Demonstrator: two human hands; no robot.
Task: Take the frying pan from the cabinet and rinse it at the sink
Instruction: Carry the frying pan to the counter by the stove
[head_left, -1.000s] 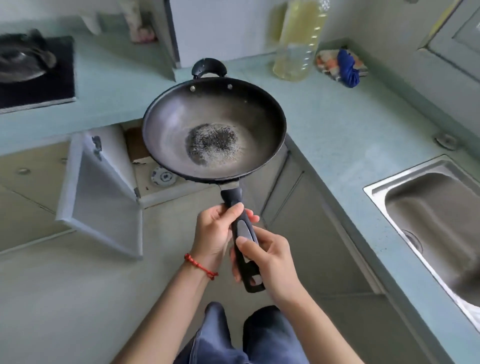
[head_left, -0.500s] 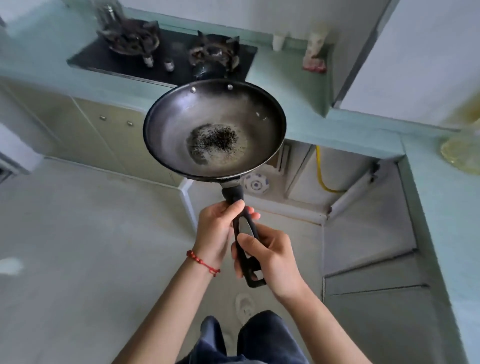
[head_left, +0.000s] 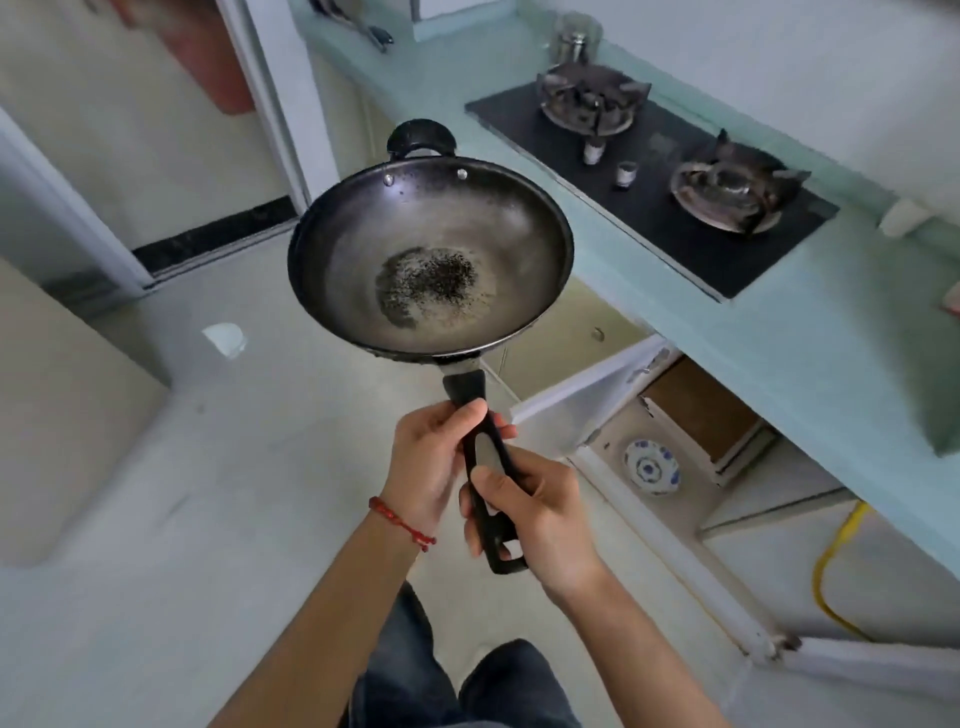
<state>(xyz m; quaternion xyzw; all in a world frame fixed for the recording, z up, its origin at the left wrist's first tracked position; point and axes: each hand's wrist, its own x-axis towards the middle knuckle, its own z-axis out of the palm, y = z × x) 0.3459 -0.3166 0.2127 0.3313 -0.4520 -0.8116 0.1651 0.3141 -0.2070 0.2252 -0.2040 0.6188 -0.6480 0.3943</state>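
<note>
A dark frying pan (head_left: 431, 254) with a worn, speckled patch in its middle is held level in the air over the floor. Its long black handle (head_left: 480, 457) points toward me. My left hand (head_left: 431, 467), with a red string at the wrist, grips the upper part of the handle. My right hand (head_left: 540, 512) grips the lower part, near the hanging hole. A small loop handle sits on the pan's far rim. The cabinet (head_left: 691, 415) stands open at the right, below the counter. The sink is out of view.
A two-burner gas hob (head_left: 660, 171) is set in the pale green counter (head_left: 810, 332) at the right. An open cabinet door (head_left: 587, 384) juts out just right of the pan's handle. A blue-patterned plate (head_left: 652, 466) lies in the cabinet. A yellow hose (head_left: 831, 561) hangs lower right.
The view has swung to the left: the sink and then the counter corner have left the frame, and the hob now lies to the right. Both hands keep the same hold on the handle.
</note>
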